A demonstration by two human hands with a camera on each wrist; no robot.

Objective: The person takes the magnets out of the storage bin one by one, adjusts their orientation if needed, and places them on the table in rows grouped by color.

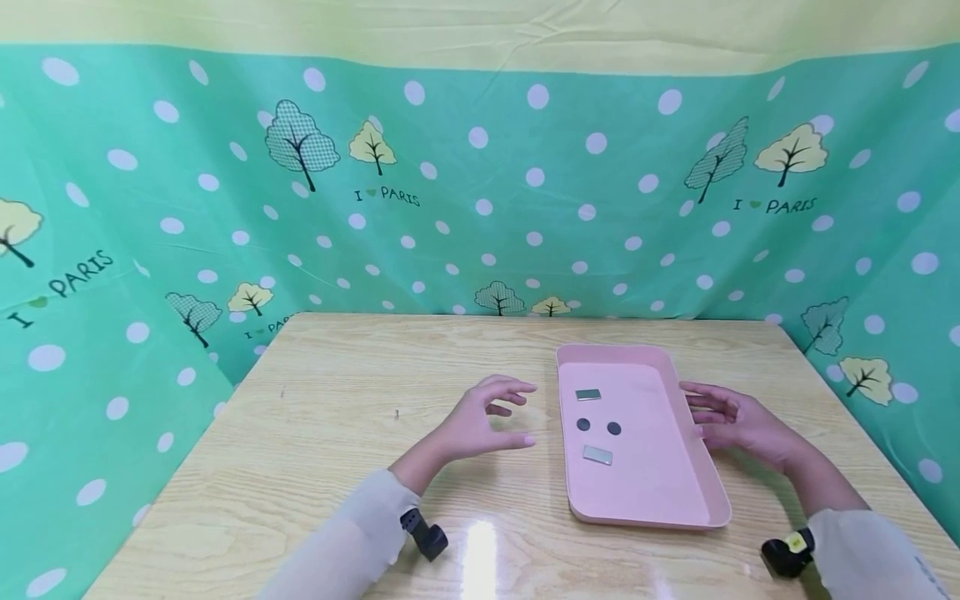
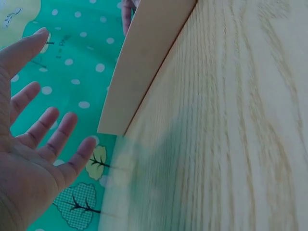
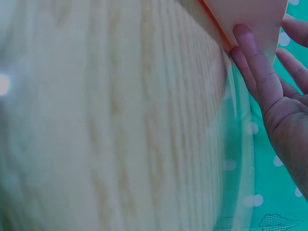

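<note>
A shallow pink tray (image 1: 660, 492) lies on the table, right of the middle. In its left half are two dark round discs (image 1: 614, 428) and two flat rectangular pieces, one dark grey (image 1: 588, 394) and one silvery (image 1: 597, 455). My right hand (image 1: 750, 429) touches the tray's right side; in the right wrist view its fingers (image 3: 260, 72) lie against the outer wall, fairly straight. Left of the tray, my left hand (image 1: 483, 421) hovers with fingers spread and nothing in them. The left wrist view shows a gap between that hand (image 2: 33, 159) and the tray wall (image 2: 144, 53).
The wooden table (image 1: 337, 467) reaches back to a green dotted curtain (image 1: 450, 175), which also hangs at both sides. A tiny dark mark or bit (image 1: 397, 413) shows on the tabletop, left of the left hand. Each wrist wears a black camera (image 1: 425, 535).
</note>
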